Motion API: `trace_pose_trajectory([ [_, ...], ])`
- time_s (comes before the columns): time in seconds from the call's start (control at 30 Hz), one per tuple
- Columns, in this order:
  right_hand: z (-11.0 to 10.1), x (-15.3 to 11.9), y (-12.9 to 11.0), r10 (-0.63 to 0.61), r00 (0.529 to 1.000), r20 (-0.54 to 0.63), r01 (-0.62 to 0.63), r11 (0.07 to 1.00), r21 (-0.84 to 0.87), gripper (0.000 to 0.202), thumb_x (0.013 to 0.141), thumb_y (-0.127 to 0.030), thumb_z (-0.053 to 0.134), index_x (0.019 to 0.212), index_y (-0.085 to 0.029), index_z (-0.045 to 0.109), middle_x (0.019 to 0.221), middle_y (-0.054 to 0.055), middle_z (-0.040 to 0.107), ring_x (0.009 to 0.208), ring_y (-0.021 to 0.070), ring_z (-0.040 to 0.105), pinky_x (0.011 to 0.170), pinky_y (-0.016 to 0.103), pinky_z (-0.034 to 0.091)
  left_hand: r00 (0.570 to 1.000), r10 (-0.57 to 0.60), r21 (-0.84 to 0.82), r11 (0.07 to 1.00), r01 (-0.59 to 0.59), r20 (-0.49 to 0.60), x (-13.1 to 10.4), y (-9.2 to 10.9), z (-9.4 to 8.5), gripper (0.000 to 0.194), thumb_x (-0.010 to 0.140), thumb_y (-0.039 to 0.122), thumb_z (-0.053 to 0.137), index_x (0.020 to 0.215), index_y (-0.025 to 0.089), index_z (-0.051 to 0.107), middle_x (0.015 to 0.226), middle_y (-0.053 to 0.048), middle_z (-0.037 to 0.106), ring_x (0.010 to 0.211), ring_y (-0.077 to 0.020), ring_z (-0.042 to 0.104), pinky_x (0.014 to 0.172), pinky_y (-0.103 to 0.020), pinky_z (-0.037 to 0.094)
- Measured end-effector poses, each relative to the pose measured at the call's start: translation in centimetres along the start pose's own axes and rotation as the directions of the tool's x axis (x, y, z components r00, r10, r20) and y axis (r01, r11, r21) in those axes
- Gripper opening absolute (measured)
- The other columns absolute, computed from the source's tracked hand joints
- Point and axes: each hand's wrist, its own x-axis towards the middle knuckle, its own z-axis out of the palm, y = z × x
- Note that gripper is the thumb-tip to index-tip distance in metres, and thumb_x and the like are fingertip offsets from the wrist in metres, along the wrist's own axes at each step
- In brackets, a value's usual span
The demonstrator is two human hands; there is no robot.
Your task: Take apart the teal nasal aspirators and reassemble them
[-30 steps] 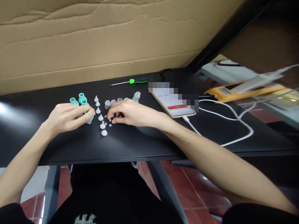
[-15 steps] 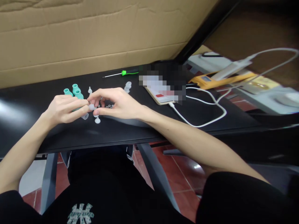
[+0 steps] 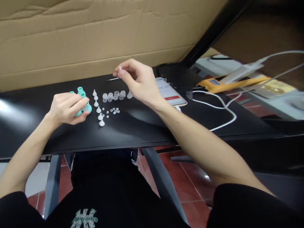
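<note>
Raised away from the left hand point(image 3: 68, 107), its hold unclear, a pale piece point(image 3: 120, 71) is pinched by the right hand point(image 3: 140, 82); likely light, slippery, best side-gripped.

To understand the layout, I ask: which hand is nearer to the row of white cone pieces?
Left. The left hand is just left of the white cone pieces, on the teal parts; the right hand is farther off, beyond them and rightward.
</note>
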Motion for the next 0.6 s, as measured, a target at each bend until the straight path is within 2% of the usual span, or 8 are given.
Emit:
trace_pose_trajectory([
  [0.07,0.0,0.3,1.2,-0.01,1.0,-0.01,0.009,1.0,-0.028,0.037,0.112,-0.053,0.05,0.132,-0.03,0.07,0.12,0.011,0.079,0.117,0.0319,0.073,0.104,0.052,0.058,1.0,-0.001,0.019,1.0,0.001,0.02,0.3,0.0,-0.3,0.028,0.104,0.048,0.054,0.109,0.025,0.068,0.072,0.001,0.068,0.053,-0.014,0.062,0.053,-0.028,0.043],
  [0.17,0.3,0.5,2.5,-0.018,1.0,-0.017,0.017,0.997,-0.08,0.023,0.106,-0.041,0.06,0.115,-0.028,0.076,0.118,0.011,0.079,0.112,0.0318,0.072,0.099,0.05,0.057,0.996,-0.031,0.081,0.996,0.024,0.084,0.7,0.1,-0.6,0.029,0.108,0.045,0.054,0.097,0.022,0.068,0.068,0.001,0.067,0.05,-0.0128,0.06,0.05,-0.028,0.038],
  [0.3,0.3,0.6,2.7,0.019,1.0,0.005,-0.018,0.994,-0.105,0.017,0.096,-0.035,0.07,0.101,-0.023,0.081,0.11,0.01,0.08,0.096,0.0275,0.071,0.087,0.044,0.056,0.985,-0.089,0.134,0.989,0.069,0.149,0.9,0.1,-0.9,0.035,0.113,0.043,0.051,0.092,0.021,0.067,0.063,0.002,0.065,0.049,-0.0127,0.06,0.048,-0.029,0.035],
  [0.4,0.1,1.7,2.2,0.066,0.992,0.109,-0.055,0.993,-0.102,0.015,0.093,-0.031,0.072,0.096,-0.021,0.082,0.096,0.007,0.081,0.084,0.0237,0.072,0.083,0.041,0.054,0.978,-0.107,0.112,0.99,0.088,0.177,0.9,-0.1,-1.3,0.032,0.115,0.04,0.051,0.096,0.021,0.067,0.064,0.003,0.067,0.05,-0.0116,0.061,0.047,-0.027,0.033],
  [0.47,0.5,3.3,2.0,0.053,0.976,0.211,-0.025,0.991,-0.132,0.011,0.091,-0.026,0.074,0.094,-0.021,0.083,0.09,0.005,0.082,0.082,0.0227,0.073,0.085,0.04,0.054,0.979,-0.115,0.092,0.991,0.101,0.17,0.9,-0.2,-1.5,0.028,0.114,0.04,0.054,0.099,0.021,0.068,0.066,0.003,0.068,0.051,-0.0116,0.061,0.047,-0.027,0.031],
  [0.6,3.0,7.6,2.1,0.023,0.924,0.382,0.04,0.987,-0.156,0.016,0.085,-0.014,0.073,0.096,-0.016,0.085,0.093,0.007,0.084,0.09,0.0225,0.076,0.09,0.038,0.053,0.978,-0.146,0.091,0.987,0.133,0.151,0.8,-0.5,-1.6,0.026,0.112,0.043,0.06,0.098,0.023,0.069,0.065,0.002,0.067,0.052,-0.0122,0.062,0.045,-0.029,0.027],
])
